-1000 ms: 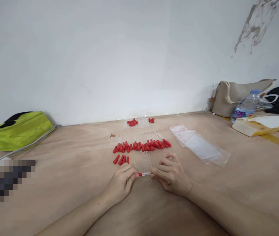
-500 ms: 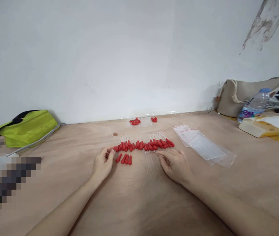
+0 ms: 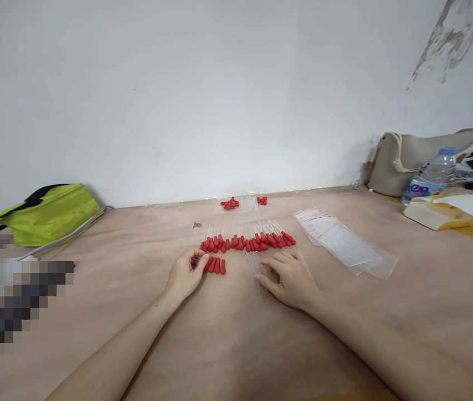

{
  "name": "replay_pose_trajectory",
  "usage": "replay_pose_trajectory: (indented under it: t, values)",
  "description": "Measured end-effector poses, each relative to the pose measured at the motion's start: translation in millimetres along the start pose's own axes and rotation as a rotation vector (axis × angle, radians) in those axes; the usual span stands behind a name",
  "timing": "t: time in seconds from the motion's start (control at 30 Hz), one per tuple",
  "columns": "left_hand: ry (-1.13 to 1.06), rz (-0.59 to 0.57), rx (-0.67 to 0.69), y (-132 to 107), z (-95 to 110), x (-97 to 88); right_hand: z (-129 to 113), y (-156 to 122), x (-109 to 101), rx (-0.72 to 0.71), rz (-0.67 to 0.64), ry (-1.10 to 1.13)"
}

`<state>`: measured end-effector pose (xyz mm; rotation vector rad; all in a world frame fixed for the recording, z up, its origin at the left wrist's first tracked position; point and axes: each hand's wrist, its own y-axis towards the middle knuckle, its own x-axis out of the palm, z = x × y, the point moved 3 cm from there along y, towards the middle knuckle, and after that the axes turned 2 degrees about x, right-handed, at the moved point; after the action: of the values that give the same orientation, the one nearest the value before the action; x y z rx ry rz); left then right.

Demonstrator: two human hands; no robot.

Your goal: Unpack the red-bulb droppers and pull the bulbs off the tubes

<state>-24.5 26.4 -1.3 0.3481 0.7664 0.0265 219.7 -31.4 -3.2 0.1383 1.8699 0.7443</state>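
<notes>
My left hand (image 3: 186,275) is closed in a pinch at the left end of a short row of loose red rubber bulbs (image 3: 217,265). Its thumb covers part of the leftmost bulb; whatever lies between the fingertips is hidden. My right hand (image 3: 289,278) has thumb and fingers apart, over the right side of several thin clear tubes (image 3: 253,267) lying on the table. Beyond both hands stretches a long row of droppers (image 3: 257,242), red bulbs toward me and clear tubes pointing to the wall.
Farther back lie a clear bag with red bulbs (image 3: 230,204) and a small red pile (image 3: 262,200). Flat zip bags (image 3: 345,242) are on the right. A water bottle (image 3: 432,172), a beige bag (image 3: 390,167) and a yellow-green pouch (image 3: 57,214) stand at the sides.
My right hand has opened from a pinch, its thumb now nearer the clear tubes. My left hand has shifted right, up against the loose red bulbs. The camera view has moved slightly.
</notes>
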Motion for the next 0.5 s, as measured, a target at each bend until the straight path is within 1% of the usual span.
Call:
replay_pose_trajectory:
  t: [0.13,0.37,0.5]
  values:
    - [-0.039,0.005,0.015,0,-1,3.2,0,0,1,0.014,0.004,-0.001]
    - [-0.024,0.085,-0.001,1,-6,2.8,8,-1,5,0.177,-0.040,0.069]
    - [0.032,0.101,-0.010,4,-7,-0.6,12,-1,8,0.206,-0.045,0.100]
